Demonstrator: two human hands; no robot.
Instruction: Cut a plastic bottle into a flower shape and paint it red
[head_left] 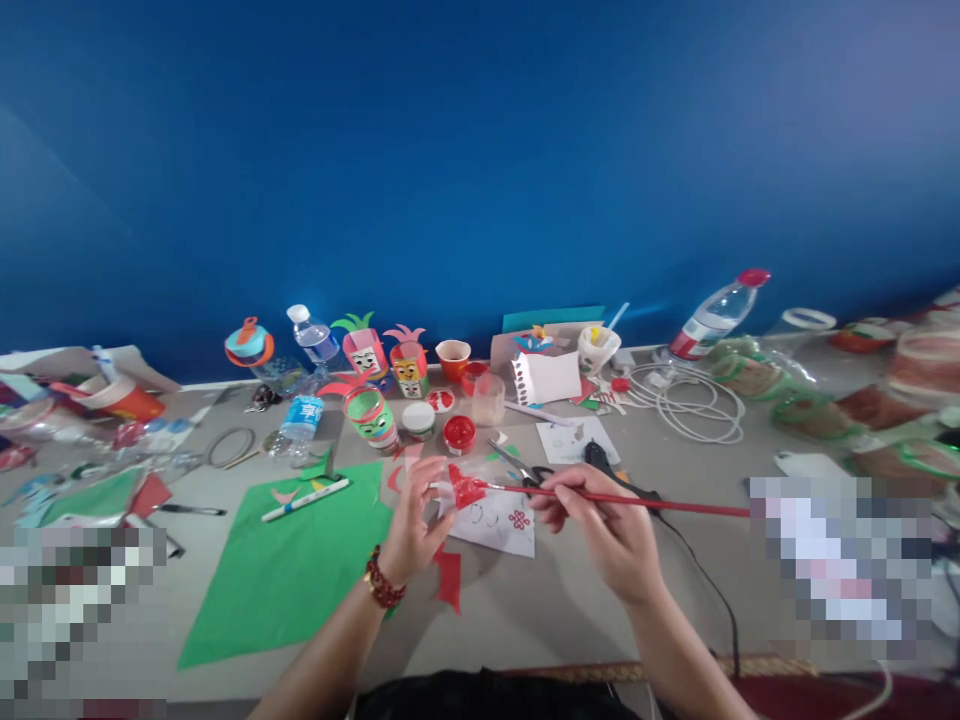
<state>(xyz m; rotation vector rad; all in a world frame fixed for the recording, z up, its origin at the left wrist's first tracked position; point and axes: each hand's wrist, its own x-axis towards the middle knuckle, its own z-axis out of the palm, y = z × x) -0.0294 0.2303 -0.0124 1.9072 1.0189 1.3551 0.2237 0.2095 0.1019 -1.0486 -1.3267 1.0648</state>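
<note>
My left hand (415, 522) is closed around a clear plastic piece partly painted red (466, 487); its exact shape is hard to make out. In my right hand (609, 532) is a paintbrush (660, 501) with a long red handle, its tip against the red area. Below them lies a white sheet with drawings (499, 527), including a red knot pattern. Just beyond stands an open jar of red paint (460, 434), beside a white-lidded jar (418, 420). Scissors (517, 462) lie near my right fingers, and a red paper scrap (449, 580) under my left hand.
Green paper (292, 570) with a marker (305, 499) spreads to the left. Cups with paper faces (370, 418) and a water bottle (302, 420) stand behind. On the right are a coiled white cable (701, 405), a tilted bottle (712, 320) and a black cord (701, 570).
</note>
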